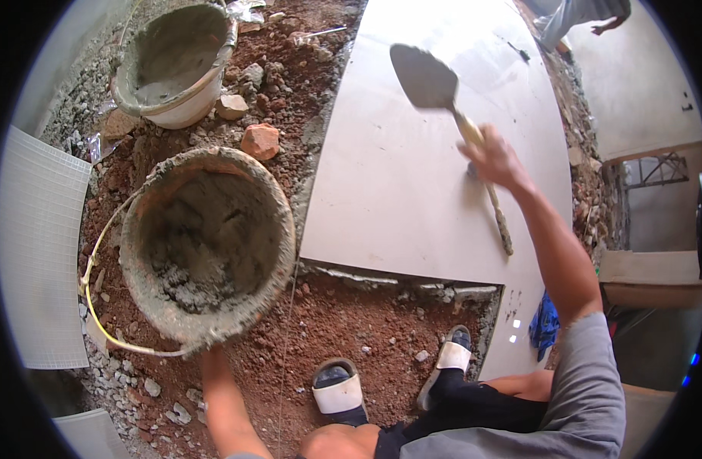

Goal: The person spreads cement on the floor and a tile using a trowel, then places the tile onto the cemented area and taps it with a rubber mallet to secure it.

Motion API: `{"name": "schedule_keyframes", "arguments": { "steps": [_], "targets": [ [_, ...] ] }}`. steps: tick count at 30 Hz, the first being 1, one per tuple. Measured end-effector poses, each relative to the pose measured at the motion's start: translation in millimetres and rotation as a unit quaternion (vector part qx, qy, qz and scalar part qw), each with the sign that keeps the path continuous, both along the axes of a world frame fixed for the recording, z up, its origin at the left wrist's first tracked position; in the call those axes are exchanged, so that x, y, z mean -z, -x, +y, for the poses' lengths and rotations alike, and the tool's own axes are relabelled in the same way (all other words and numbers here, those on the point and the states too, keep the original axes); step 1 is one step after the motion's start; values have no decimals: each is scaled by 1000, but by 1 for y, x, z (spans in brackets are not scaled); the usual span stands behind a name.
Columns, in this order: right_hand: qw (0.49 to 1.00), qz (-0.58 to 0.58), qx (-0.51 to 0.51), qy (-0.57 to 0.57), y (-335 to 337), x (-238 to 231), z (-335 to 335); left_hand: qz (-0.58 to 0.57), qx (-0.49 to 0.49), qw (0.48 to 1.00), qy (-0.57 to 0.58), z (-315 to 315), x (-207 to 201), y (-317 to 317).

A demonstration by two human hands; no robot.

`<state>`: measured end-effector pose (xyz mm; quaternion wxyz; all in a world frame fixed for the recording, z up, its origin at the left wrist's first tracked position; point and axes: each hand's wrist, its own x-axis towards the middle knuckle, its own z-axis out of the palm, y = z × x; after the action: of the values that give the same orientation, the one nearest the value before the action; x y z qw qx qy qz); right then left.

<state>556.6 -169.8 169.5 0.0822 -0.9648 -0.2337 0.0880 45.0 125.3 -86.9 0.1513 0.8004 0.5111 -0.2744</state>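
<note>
My right hand [495,159] is closed round the wooden handle of a trowel [424,76], raised over the pale floor tiles. Its broad blade points to the far left and looks grey with mortar. Just below this hand, a mortar-crusted stick-like handle [501,224] slants toward me; whether the hand touches it I cannot tell. On the left stands a mortar-caked bucket [284,229] with wet grey mortar [213,237] inside and a yellowish wire handle hanging at its side. My left forearm [227,398] reaches to the bucket's near side, where the bucket hides my left fingers.
A second bucket [184,115] of mortar stands at the far left, near a broken brick [260,141]. Pale tiles [412,191] end at a bed of reddish soil [389,314] around my sandals. A taut string [288,329] crosses the soil. Another person [584,21] is at the far right.
</note>
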Motion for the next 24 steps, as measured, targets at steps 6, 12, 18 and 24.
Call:
{"name": "schedule_keyframes", "arguments": {
  "steps": [6, 12, 18, 24],
  "targets": [
    [998, -12, 55, -17, -97, 57, 170, -17, -1, 1000, -14, -19, 1, 26],
    [996, 29, 79, -1, -133, 112, 237, -25, -4, 1000, -4, -47, -20, 53],
    [990, -73, 105, 51, -156, 140, 266, -17, -2, 1000, 8, -54, -30, 69],
    [992, -111, 37, 45, -159, 140, 250, -9, 2, 1000, 19, -56, -33, 72]
  ]
}}
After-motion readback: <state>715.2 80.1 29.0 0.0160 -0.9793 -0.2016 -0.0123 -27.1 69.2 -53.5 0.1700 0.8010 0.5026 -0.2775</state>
